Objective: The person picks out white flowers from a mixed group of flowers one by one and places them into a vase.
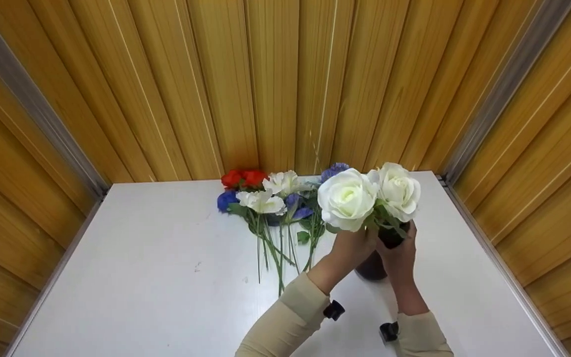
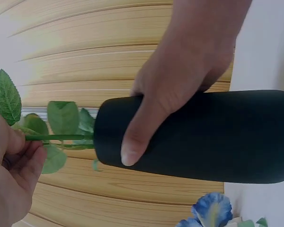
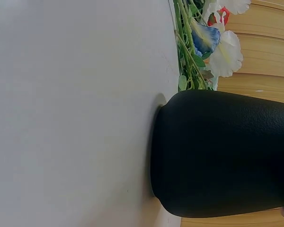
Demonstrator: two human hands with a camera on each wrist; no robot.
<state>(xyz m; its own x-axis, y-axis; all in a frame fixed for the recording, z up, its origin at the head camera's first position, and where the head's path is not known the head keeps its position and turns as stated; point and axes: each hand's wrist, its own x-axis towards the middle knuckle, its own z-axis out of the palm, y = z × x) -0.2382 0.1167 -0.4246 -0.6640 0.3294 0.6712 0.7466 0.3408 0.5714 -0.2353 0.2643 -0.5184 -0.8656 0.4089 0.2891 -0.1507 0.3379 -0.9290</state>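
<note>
Black vase [image 2: 203,146], perhaps faintly grained, beneath two full creamy-white roses [image 1: 349,199].

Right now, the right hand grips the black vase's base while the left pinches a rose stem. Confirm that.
Not its base: in the left wrist view, the right hand grips the black vase near its mouth; the left hand pinches a rose stem.
</note>
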